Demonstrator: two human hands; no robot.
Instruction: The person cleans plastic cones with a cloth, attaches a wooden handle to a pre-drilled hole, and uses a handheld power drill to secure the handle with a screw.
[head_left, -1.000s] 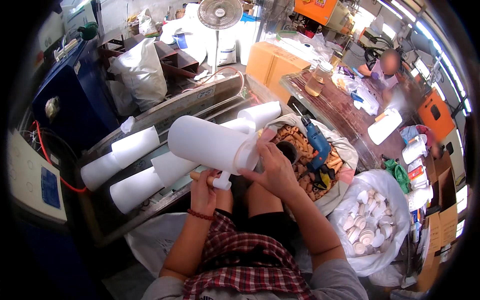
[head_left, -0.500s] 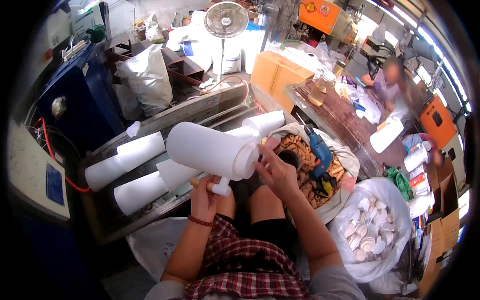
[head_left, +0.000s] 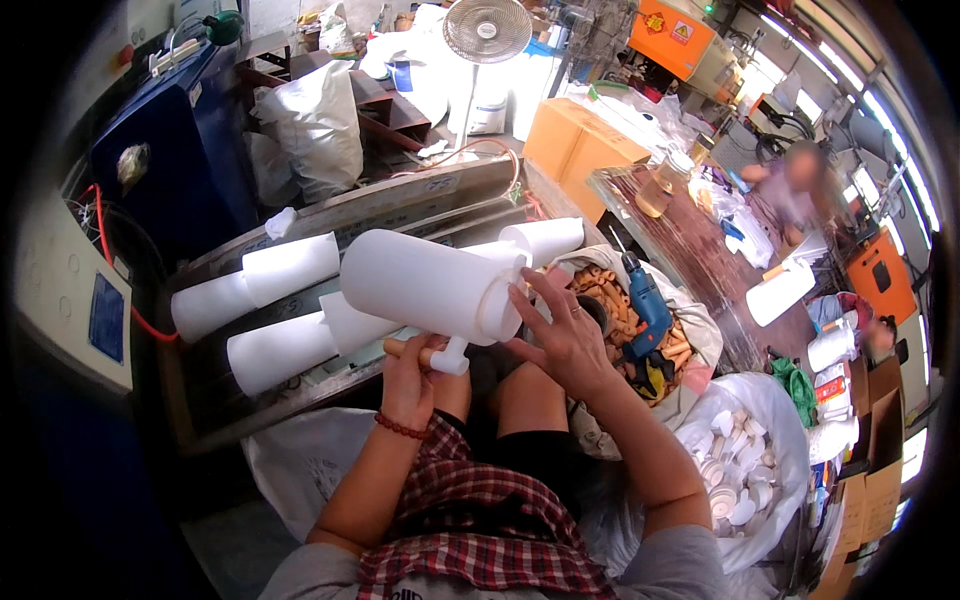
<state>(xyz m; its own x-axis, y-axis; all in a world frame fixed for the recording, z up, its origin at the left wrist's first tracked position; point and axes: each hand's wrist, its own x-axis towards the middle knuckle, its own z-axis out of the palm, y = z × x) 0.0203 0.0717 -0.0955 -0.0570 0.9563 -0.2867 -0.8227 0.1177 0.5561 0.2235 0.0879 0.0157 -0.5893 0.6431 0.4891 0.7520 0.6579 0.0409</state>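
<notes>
A large white plastic cylinder [head_left: 425,280] with a stepped, lid-like end [head_left: 497,310] lies nearly level above my lap. My left hand [head_left: 408,385], a red bead bracelet at its wrist, closes round a wooden handle [head_left: 400,348]. The handle sits in a white side socket [head_left: 452,356] beneath the cylinder. My right hand [head_left: 570,340] spans the stepped end, fingers spread over its far edge and thumb on the near side; part of its grip is hidden. More white cylinders [head_left: 280,355] lie in the wooden trough [head_left: 400,205] ahead.
Right of my knees, a sack holds wooden handles [head_left: 600,285] with a blue drill [head_left: 648,305] on top. Nearer is a plastic bag [head_left: 790,400] of white round parts. A person sits behind the brown table [head_left: 690,235]. A fan [head_left: 487,30] stands beyond the trough.
My right hand's fingers have spread wider across the cylinder's stepped end. The cylinder has shifted slightly in my hold, and the whole view has swung a little. My left hand keeps the handle.
</notes>
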